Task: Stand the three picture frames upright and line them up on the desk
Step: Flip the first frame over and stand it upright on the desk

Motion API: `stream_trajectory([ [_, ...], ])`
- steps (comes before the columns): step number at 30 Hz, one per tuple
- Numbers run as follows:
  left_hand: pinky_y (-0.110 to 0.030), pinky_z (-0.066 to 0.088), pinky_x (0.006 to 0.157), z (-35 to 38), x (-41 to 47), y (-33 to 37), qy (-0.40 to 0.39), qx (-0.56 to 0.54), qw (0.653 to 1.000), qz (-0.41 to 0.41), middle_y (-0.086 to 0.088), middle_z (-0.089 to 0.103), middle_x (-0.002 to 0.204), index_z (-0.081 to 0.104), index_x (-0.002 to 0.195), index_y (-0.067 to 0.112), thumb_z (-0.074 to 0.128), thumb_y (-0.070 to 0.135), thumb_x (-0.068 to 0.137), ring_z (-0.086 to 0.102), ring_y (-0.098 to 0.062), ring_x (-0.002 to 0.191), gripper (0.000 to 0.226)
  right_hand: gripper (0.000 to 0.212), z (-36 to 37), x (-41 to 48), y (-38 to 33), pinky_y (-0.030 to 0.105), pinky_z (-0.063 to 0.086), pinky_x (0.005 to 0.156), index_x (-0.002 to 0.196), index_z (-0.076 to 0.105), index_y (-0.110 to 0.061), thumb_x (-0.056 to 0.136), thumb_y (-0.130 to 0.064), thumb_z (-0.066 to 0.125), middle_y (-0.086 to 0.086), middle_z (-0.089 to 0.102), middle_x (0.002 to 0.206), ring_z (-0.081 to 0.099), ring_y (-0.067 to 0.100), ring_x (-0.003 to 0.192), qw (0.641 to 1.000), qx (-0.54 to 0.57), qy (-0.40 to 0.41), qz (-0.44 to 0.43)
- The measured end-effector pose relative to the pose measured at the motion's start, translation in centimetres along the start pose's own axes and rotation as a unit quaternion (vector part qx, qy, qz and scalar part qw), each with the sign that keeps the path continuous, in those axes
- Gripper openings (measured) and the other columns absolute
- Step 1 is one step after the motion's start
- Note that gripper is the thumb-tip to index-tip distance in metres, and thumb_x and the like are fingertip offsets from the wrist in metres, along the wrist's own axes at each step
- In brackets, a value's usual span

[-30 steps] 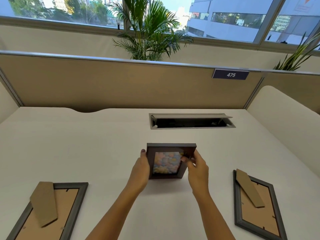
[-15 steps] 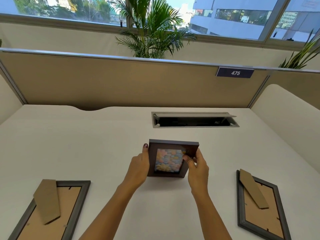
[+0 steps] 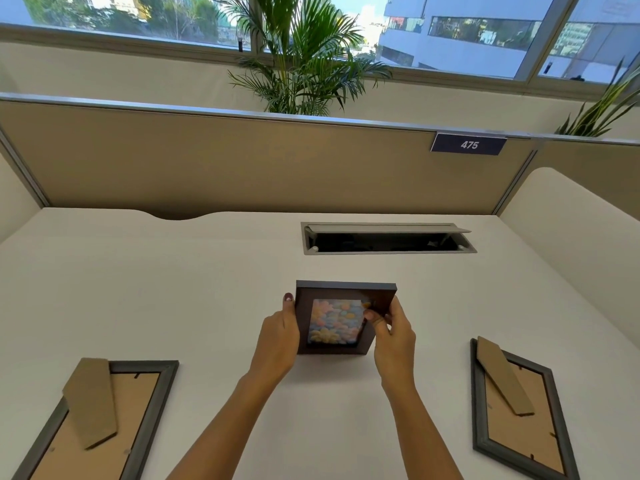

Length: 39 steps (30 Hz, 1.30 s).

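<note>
Got the small dark frame [image 3: 341, 318] with the pastel flower picture in both hands right now, about the middle of the desk [image 3: 173, 289], a bit in front of the open cable hatch [image 3: 388, 237] near the back edge. My left hand [image 3: 278, 336] is closed around its left side, thumb up along the edge, and my right hand [image 3: 393, 336] pinches the right side with the thumb on the front. It's facing me and pretty much upright, bottom edge looks like it's at the desk surface, though I can't tell from here if its stand is out behind it or if it's only up because I'm holding it. So I'd say this is step one of three: setting the first frame on its feet. The other two are both face down with their cardboard easel backs showing, the left grey frame [image 3: 100, 424] by the front left corner and the right grey frame [image 3: 516, 407] toward the front right. Next bit needs a slow release to check it doesn't tip, then flip one of the flat ones, swing its easel open and stand it beside this one in a row.
</note>
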<state>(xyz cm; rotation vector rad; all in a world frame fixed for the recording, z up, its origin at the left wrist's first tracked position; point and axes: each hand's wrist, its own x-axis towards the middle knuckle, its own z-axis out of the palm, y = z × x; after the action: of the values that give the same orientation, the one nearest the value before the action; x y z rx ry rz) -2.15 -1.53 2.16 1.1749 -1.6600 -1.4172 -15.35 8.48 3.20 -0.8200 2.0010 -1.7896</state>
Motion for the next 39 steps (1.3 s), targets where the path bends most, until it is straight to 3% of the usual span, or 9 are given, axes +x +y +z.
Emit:
stream_trajectory([
  [3, -0.019, 0.041, 0.05, -0.2, -0.1, -0.2, -0.008, 0.029, 1.0, -0.002, 0.002, 0.053, 0.053, 0.052, 0.057, 0.015, 0.014, 0.056, 0.089, 0.05, -0.012, 0.052, 0.065, 0.03, 0.0, 0.0, 0.1, -0.001, 0.044, 0.059, 0.111, 0.05, -0.032, 0.093, -0.009, 0.053, -0.019, 0.059, 0.097, 0.055, -0.005, 0.09, 1.0, 0.009, -0.002, 0.003],
  [8, 0.002, 0.037, 0.045, 0.2, -0.2, -0.4, -0.031, -0.032, 0.999, -0.021, 0.01, 0.058, 0.07, 0.062, 0.078, 0.023, 0.017, 0.047, 0.096, 0.055, -0.003, 0.067, 0.054, 0.03, 0.0, 0.0, 0.4, -0.001, 0.044, 0.059, 0.117, 0.052, -0.027, 0.093, -0.009, 0.053, -0.008, 0.061, 0.102, 0.055, -0.004, 0.091, 1.0, 0.008, 0.001, 0.007],
  [14, 0.003, 0.039, 0.052, 0.7, -0.5, -0.1, -0.078, -0.137, 0.985, -0.066, 0.019, 0.059, 0.082, 0.056, 0.08, 0.045, 0.016, 0.045, 0.097, 0.059, 0.013, 0.064, 0.043, 0.031, 0.0, 0.0, 0.4, 0.0, 0.045, 0.059, 0.114, 0.049, -0.031, 0.094, -0.007, 0.051, -0.009, 0.06, 0.102, 0.055, -0.004, 0.091, 1.0, 0.009, -0.009, 0.002],
  [18, 0.004, 0.039, 0.049, 0.8, -0.6, 0.0, -0.09, -0.164, 0.98, -0.061, 0.021, 0.059, 0.084, 0.054, 0.084, 0.044, 0.017, 0.043, 0.098, 0.058, 0.022, 0.062, 0.04, 0.03, 0.0, 0.1, 0.4, 0.001, 0.046, 0.06, 0.11, 0.051, -0.033, 0.093, -0.008, 0.052, -0.012, 0.061, 0.1, 0.058, -0.007, 0.09, 1.0, 0.007, -0.016, -0.001],
  [21, 0.003, 0.04, 0.05, 1.0, -0.3, -0.1, -0.09, -0.167, 0.98, -0.061, 0.017, 0.06, 0.089, 0.055, 0.088, 0.042, 0.018, 0.042, 0.098, 0.059, 0.02, 0.063, 0.038, 0.03, -0.1, 0.3, 0.3, 0.0, 0.045, 0.059, 0.101, 0.05, -0.04, 0.091, -0.012, 0.056, -0.017, 0.061, 0.096, 0.058, -0.012, 0.086, 1.0, 0.002, -0.016, -0.006],
  [27, -0.007, 0.041, 0.062, 0.9, 0.2, -0.6, -0.086, -0.144, 0.983, -0.078, 0.018, 0.062, 0.09, 0.055, 0.086, 0.047, 0.018, 0.049, 0.096, 0.058, 0.007, 0.078, 0.038, 0.028, 0.3, 0.2, 1.7, 0.0, 0.048, 0.063, 0.118, 0.05, -0.024, 0.092, -0.015, 0.055, -0.006, 0.061, 0.109, 0.057, 0.008, 0.099, 1.0, -0.007, -0.007, 0.009],
  [33, 0.001, 0.043, 0.051, 1.0, 0.6, -0.8, -0.097, -0.139, 0.982, -0.08, 0.019, 0.06, 0.091, 0.054, 0.09, 0.046, 0.017, 0.047, 0.097, 0.061, 0.016, 0.068, 0.037, 0.022, 0.4, 0.4, 2.4, 0.002, 0.048, 0.063, 0.111, 0.05, -0.026, 0.092, -0.015, 0.055, -0.014, 0.06, 0.1, 0.057, -0.001, 0.095, 1.0, -0.006, -0.026, 0.008],
  [37, -0.007, 0.042, 0.069, 1.0, 0.8, -1.7, -0.081, -0.136, 0.983, -0.088, 0.009, 0.057, 0.108, 0.049, 0.121, 0.035, 0.015, 0.049, 0.096, 0.055, 0.002, 0.087, 0.045, 0.022, 0.5, 0.0, 4.3, 0.004, 0.05, 0.067, 0.111, 0.051, -0.022, 0.092, -0.013, 0.055, -0.005, 0.062, 0.105, 0.059, 0.01, 0.097, 0.998, -0.014, -0.042, 0.038],
  [39, -0.007, 0.044, 0.069, 1.0, 0.7, -1.9, -0.079, -0.135, 0.984, -0.087, 0.007, 0.056, 0.11, 0.046, 0.126, 0.03, 0.018, 0.047, 0.096, 0.056, 0.0, 0.089, 0.044, 0.023, 0.6, 0.1, 4.9, 0.01, 0.054, 0.072, 0.115, 0.052, -0.017, 0.092, -0.015, 0.055, 0.0, 0.062, 0.111, 0.059, 0.012, 0.101, 0.998, -0.02, -0.043, 0.047],
])
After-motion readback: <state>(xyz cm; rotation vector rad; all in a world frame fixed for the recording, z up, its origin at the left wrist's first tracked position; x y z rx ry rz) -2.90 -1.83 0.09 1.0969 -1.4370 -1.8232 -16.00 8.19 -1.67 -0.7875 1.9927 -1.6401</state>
